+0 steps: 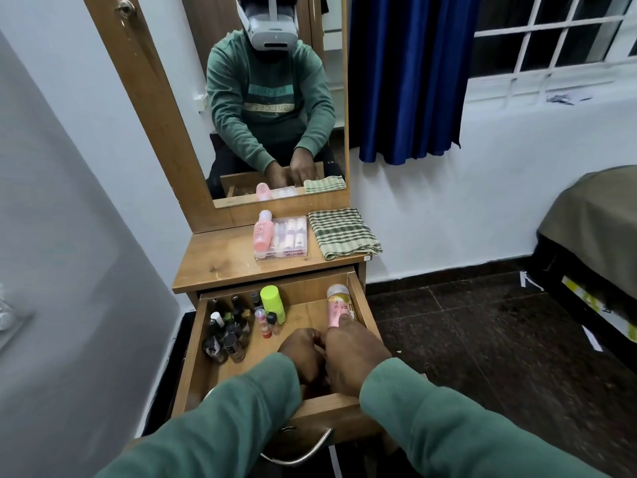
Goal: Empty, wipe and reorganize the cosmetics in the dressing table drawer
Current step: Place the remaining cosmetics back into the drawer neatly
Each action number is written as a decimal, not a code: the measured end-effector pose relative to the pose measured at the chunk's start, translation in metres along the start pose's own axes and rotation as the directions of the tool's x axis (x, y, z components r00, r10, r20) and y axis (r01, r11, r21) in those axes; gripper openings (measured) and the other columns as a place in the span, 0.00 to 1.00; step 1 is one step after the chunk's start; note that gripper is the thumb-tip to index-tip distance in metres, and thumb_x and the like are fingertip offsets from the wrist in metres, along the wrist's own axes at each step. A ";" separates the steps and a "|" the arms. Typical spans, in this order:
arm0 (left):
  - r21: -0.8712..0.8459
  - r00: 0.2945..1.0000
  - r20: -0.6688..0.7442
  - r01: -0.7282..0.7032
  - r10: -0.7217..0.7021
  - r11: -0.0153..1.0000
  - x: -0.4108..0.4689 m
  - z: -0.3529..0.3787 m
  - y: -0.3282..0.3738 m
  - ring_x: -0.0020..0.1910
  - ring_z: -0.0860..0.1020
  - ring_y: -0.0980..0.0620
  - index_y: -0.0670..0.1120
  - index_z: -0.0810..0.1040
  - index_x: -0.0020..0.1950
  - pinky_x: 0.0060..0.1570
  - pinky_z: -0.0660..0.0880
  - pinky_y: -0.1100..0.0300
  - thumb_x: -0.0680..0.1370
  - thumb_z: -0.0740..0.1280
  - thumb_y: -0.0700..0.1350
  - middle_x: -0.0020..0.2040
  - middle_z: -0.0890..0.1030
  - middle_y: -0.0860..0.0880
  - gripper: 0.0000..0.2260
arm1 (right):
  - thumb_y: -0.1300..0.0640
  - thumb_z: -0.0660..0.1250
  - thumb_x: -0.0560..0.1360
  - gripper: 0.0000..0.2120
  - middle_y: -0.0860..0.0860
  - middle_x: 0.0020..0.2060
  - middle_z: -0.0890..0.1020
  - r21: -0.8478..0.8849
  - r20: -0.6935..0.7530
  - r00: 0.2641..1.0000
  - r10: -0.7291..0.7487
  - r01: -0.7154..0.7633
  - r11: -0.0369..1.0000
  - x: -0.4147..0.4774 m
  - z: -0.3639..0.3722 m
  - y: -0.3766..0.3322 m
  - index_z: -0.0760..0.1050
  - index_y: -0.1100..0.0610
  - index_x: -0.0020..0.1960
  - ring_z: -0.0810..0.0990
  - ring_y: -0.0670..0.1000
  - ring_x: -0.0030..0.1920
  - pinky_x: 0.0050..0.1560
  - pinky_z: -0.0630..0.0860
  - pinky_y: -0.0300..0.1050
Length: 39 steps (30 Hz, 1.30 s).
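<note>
The wooden drawer [358, 298] of the dressing table is pulled open. Both my hands are inside it. My right hand [351, 357] grips a pink spray can [336, 303] standing at the drawer's right wall. My left hand [301, 353] sits beside it with fingers curled; what it holds, if anything, is hidden. Several small dark bottles [227, 336] cluster at the drawer's left, with a lime-green capped bottle [272, 301] and tiny pink bottles [265, 322] near the back middle. On the tabletop stand a pink bottle [262, 232], a clear case of tubes [291, 238] and a folded green checked cloth [341, 232].
A tall mirror [241, 98] rises behind the tabletop [213, 263]. A blue curtain [406, 77] and barred window are to the right, and a bed [593, 222] stands at far right on the dark floor. A white wall closes in on the left. The drawer's metal handle [303, 453] hangs below.
</note>
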<state>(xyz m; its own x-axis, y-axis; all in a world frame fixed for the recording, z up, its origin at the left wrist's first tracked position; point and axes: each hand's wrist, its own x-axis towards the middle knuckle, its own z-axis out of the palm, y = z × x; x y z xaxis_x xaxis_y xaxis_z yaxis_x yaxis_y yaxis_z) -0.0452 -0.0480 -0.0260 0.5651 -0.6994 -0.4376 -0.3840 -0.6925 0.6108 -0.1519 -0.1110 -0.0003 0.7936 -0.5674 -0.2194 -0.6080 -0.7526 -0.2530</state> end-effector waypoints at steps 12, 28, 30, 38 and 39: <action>0.256 0.981 -0.161 -0.062 0.106 0.965 0.003 0.009 0.002 0.43 0.78 0.49 0.49 0.83 0.55 0.44 0.72 0.59 0.80 0.66 0.42 0.51 0.84 0.47 0.08 | 0.61 0.66 0.82 0.25 0.62 0.77 0.65 -0.100 -0.053 0.997 -0.050 0.045 0.994 0.005 0.004 0.000 0.66 0.64 0.77 0.73 0.61 0.69 0.66 0.77 0.58; 0.186 0.863 -0.420 -0.222 0.281 0.957 -0.035 -0.124 0.046 0.42 0.83 0.51 0.47 0.85 0.42 0.45 0.80 0.57 0.76 0.69 0.38 0.40 0.85 0.50 0.07 | 0.61 0.75 0.74 0.05 0.53 0.44 0.87 0.668 -0.212 0.977 0.036 0.118 0.735 0.049 -0.091 -0.017 0.84 0.57 0.49 0.85 0.54 0.49 0.55 0.81 0.52; 0.097 0.801 -0.541 -0.241 0.254 0.966 -0.022 -0.154 0.040 0.38 0.82 0.53 0.47 0.84 0.39 0.42 0.80 0.58 0.76 0.71 0.39 0.36 0.84 0.52 0.07 | 0.64 0.76 0.73 0.06 0.55 0.45 0.87 0.719 -0.225 0.971 0.076 0.113 0.685 0.071 -0.109 -0.028 0.84 0.57 0.49 0.85 0.57 0.49 0.57 0.82 0.58; -0.440 0.838 -0.543 -0.237 -0.047 0.866 0.045 -0.194 0.007 0.41 0.78 0.46 0.42 0.82 0.42 0.58 0.80 0.44 0.77 0.73 0.37 0.41 0.81 0.41 0.04 | 0.64 0.78 0.72 0.11 0.59 0.49 0.87 0.682 -0.208 0.972 0.114 0.060 0.729 0.152 -0.128 -0.080 0.84 0.63 0.53 0.85 0.60 0.53 0.59 0.82 0.57; -0.465 0.855 -0.516 -0.230 -0.050 0.855 0.050 -0.194 0.007 0.41 0.77 0.46 0.40 0.82 0.44 0.57 0.80 0.46 0.78 0.73 0.37 0.40 0.81 0.42 0.03 | 0.61 0.77 0.74 0.11 0.59 0.51 0.86 0.636 -0.214 0.972 0.095 0.065 0.769 0.158 -0.127 -0.083 0.84 0.62 0.55 0.85 0.60 0.55 0.60 0.81 0.56</action>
<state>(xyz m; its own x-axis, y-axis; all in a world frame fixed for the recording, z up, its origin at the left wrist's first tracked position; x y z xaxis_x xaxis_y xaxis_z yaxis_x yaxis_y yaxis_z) 0.1220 -0.0530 0.0846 0.8790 -0.4724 -0.0645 -0.1193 -0.3488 0.9296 0.0270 -0.1809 0.1056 0.7185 -0.6946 -0.0359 -0.4297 -0.4027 -0.8082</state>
